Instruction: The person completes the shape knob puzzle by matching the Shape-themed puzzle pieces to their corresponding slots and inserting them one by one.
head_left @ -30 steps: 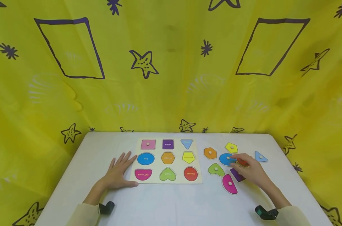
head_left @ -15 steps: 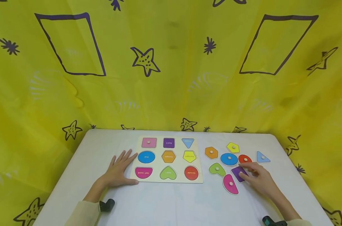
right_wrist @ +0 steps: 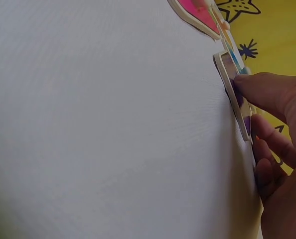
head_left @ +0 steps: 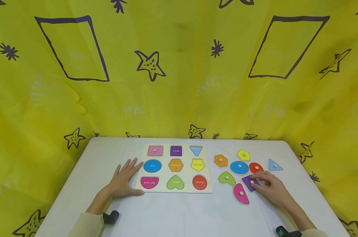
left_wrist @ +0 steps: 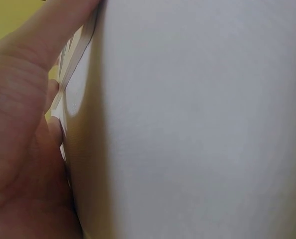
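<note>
A cream shape-puzzle board (head_left: 164, 159) lies on the white table in the head view. My left hand (head_left: 121, 181) rests flat at its left edge with the fingers spread and touches it; the left wrist view shows the thumb and palm beside the board's edge. My right hand (head_left: 272, 188) is at the purple square puzzle piece (head_left: 246, 181), thumb and index finger bent around its small knob. In the right wrist view, the thumb touches this square piece (right_wrist: 231, 82), which lies on the table. The red round piece (head_left: 255, 167) is partly hidden behind the right hand's fingers.
Around the right hand lie a blue oval (head_left: 235, 168), yellow pentagon (head_left: 242, 153), orange hexagon (head_left: 218, 162), green heart (head_left: 230, 181), magenta half round (head_left: 239, 197) and light blue triangle (head_left: 272, 167). The pink rectangle (head_left: 159, 152) sits in the board. A yellow curtain (head_left: 179, 108) hangs behind.
My right hand has moved from over the blue oval, right and toward me, to the purple square, and its thumb and index finger have drawn together. My left hand has stayed put.
</note>
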Action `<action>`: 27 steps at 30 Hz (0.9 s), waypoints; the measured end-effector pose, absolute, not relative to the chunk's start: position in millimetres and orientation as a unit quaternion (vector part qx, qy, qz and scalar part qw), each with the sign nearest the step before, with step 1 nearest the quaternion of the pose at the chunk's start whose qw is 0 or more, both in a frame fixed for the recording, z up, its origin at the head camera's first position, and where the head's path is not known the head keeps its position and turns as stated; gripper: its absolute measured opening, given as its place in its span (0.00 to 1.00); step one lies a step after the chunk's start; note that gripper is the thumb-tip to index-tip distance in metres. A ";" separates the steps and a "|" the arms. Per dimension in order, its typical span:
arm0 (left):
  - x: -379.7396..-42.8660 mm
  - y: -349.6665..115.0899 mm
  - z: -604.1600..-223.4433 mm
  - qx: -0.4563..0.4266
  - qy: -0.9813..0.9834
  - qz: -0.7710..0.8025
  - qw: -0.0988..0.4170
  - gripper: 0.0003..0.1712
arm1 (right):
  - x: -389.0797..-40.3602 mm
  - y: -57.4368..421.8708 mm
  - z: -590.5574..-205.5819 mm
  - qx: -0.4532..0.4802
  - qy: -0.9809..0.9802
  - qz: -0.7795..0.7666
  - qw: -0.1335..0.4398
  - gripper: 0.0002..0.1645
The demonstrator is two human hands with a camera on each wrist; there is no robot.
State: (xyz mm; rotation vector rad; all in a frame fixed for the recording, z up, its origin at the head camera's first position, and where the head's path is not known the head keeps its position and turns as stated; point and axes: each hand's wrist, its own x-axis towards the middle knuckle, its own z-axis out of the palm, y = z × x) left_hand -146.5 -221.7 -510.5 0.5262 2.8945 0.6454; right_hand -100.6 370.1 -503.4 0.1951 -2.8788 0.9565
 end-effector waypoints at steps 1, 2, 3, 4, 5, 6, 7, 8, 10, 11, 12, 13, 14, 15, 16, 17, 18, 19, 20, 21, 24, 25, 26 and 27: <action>-145.2 -221.5 -509.9 0.174 0.959 0.214 0.065 0.67 | -100.0 370.2 -503.9 0.064 -0.945 0.316 0.050 0.13; -144.0 -221.5 -509.6 0.174 0.959 0.215 0.065 0.67 | -99.2 370.2 -504.4 0.065 -0.945 0.317 0.050 0.12; -143.0 -221.4 -508.8 0.174 0.959 0.215 0.066 0.67 | -98.4 370.4 -505.4 0.068 -0.944 0.318 0.051 0.12; -142.1 -221.0 -508.0 0.173 0.958 0.218 0.067 0.67 | -97.5 370.5 -506.2 0.070 -0.943 0.320 0.053 0.12; -141.5 -220.8 -507.5 0.173 0.958 0.219 0.068 0.67 | -96.7 370.9 -507.5 0.072 -0.942 0.322 0.057 0.12; -141.2 -220.8 -507.2 0.173 0.958 0.220 0.069 0.67 | -96.0 371.3 -508.7 0.075 -0.941 0.325 0.062 0.11; -141.1 -220.8 -506.9 0.173 0.957 0.222 0.070 0.67 | -95.7 371.7 -509.5 0.080 -0.939 0.327 0.066 0.12; -141.4 -220.8 -506.8 0.173 0.957 0.224 0.071 0.67 | -95.9 372.5 -510.5 0.085 -0.938 0.329 0.070 0.12; -142.1 -221.0 -506.4 0.173 0.955 0.229 0.072 0.67 | -96.7 373.5 -511.8 0.091 -0.935 0.332 0.079 0.12; -142.6 -221.3 -506.3 0.173 0.955 0.231 0.071 0.67 | -97.6 374.1 -512.3 0.093 -0.935 0.333 0.081 0.12; -143.1 -221.5 -506.1 0.173 0.955 0.232 0.070 0.67 | -98.6 374.5 -512.5 0.095 -0.934 0.334 0.081 0.12; -143.4 -221.8 -505.8 0.173 0.954 0.233 0.069 0.67 | -98.9 374.7 -512.5 0.095 -0.934 0.333 0.081 0.11; -143.7 -222.1 -505.5 0.173 0.954 0.233 0.068 0.67 | -99.4 374.8 -512.3 0.094 -0.935 0.333 0.079 0.11; -144.0 -222.5 -505.3 0.173 0.955 0.233 0.066 0.67 | -99.8 374.5 -511.7 0.091 -0.935 0.332 0.077 0.11; -144.2 -222.8 -505.0 0.173 0.955 0.232 0.065 0.67 | -100.4 374.2 -510.9 0.090 -0.936 0.331 0.075 0.11; -144.3 -222.9 -504.5 0.173 0.955 0.232 0.063 0.67 | -101.0 374.0 -510.1 0.087 -0.937 0.329 0.073 0.11; -144.4 -223.0 -504.2 0.174 0.955 0.232 0.062 0.67 | -101.3 373.7 -509.5 0.083 -0.938 0.328 0.071 0.11; -144.5 -223.2 -504.1 0.174 0.955 0.232 0.061 0.67 | -101.6 373.6 -508.9 0.081 -0.939 0.326 0.068 0.10; -144.4 -223.0 -503.9 0.175 0.955 0.232 0.062 0.67 | -101.5 373.2 -508.3 0.077 -0.940 0.325 0.067 0.10; -144.2 -222.8 -503.7 0.176 0.954 0.233 0.062 0.67 | -101.4 373.1 -507.8 0.075 -0.941 0.324 0.064 0.10; -143.7 -222.2 -503.6 0.177 0.954 0.235 0.064 0.67 | -100.1 373.4 -508.4 0.067 -0.942 0.323 0.059 0.10; -143.5 -222.0 -503.6 0.177 0.954 0.234 0.065 0.67 | -99.6 373.7 -508.7 0.067 -0.942 0.323 0.057 0.10; -143.5 -221.8 -503.7 0.177 0.954 0.234 0.065 0.67 | -99.1 373.9 -509.2 0.065 -0.942 0.324 0.057 0.10; -143.5 -221.5 -503.7 0.178 0.953 0.235 0.065 0.67 | -98.8 374.4 -510.0 0.065 -0.942 0.324 0.056 0.10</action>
